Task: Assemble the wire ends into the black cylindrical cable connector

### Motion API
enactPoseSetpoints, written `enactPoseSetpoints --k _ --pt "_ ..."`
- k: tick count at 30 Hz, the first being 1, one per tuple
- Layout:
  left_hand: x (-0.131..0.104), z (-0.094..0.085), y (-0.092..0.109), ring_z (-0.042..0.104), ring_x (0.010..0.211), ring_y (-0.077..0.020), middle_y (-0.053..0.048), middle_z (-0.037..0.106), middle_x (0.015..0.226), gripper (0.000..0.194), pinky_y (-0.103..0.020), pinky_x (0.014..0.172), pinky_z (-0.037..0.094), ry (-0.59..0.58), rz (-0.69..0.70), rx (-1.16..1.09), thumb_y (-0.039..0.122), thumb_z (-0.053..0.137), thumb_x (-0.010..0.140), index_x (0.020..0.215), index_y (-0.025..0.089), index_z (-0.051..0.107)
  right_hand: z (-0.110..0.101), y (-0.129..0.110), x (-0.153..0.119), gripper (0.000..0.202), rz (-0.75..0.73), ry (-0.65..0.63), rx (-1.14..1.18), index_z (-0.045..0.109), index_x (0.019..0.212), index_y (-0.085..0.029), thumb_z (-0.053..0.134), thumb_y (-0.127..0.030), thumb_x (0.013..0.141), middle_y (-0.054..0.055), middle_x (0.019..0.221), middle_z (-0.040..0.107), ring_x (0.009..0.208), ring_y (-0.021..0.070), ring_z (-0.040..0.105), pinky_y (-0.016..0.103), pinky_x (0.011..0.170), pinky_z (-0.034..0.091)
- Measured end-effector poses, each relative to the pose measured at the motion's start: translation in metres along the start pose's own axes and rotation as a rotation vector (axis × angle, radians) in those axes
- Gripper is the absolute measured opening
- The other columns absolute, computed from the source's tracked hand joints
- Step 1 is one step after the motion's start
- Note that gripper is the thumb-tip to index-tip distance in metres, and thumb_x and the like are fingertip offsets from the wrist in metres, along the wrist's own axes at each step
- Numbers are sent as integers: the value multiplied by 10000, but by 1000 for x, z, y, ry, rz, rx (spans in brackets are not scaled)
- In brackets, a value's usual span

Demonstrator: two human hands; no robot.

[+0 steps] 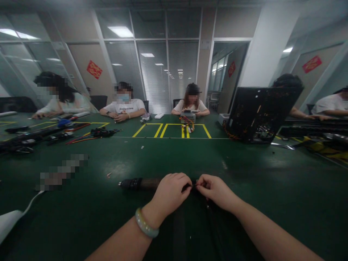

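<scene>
An electric screwdriver (148, 183), dark and cylindrical with a black collar and metal tip, lies across the green table, tip to the left. My left hand (172, 190), a pale green bangle (146, 224) at its wrist, is closed over the tool's right part. Just beside it, my right hand (213, 188) pinches a small dark bit at the tool's right end, too small to make out. A black cable (213, 224) runs from there towards me over the table. My fingers hide the end of the tool.
A black computer case (262, 114) stands at the back right. Bundles of dark cables (35, 137) lie at the left. A power strip (63, 172) with a white cord is nearer on that side. Several people sit around the table, one behind a small wired metal box (188, 116).
</scene>
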State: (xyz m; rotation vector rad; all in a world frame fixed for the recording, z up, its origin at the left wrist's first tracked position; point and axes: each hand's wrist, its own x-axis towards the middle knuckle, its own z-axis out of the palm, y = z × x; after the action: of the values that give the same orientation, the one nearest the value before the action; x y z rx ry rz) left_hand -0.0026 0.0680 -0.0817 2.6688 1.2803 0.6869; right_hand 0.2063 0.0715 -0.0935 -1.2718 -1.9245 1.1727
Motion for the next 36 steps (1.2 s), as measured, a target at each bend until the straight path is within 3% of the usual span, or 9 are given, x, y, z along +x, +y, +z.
enactPoseSetpoints --k 16,36 --pt "-1 -2 0 584 887 -196 -1 633 924 123 -350 822 435 0 -15 -36 182 617 821 939 208 595 -3 0 -1 133 -27 -23 7 633 895 -179 609 -309 878 -23 710 615 571 113 577 197 513 428" --pt "0 0 -1 581 898 -190 19 631 949 177 -335 801 425 -16 -21 9 194 647 836 993 238 578 4 9 3 147 9 57 -60 629 875 -187 582 -325 895 -13 715 635 556 119 582 195 484 416"
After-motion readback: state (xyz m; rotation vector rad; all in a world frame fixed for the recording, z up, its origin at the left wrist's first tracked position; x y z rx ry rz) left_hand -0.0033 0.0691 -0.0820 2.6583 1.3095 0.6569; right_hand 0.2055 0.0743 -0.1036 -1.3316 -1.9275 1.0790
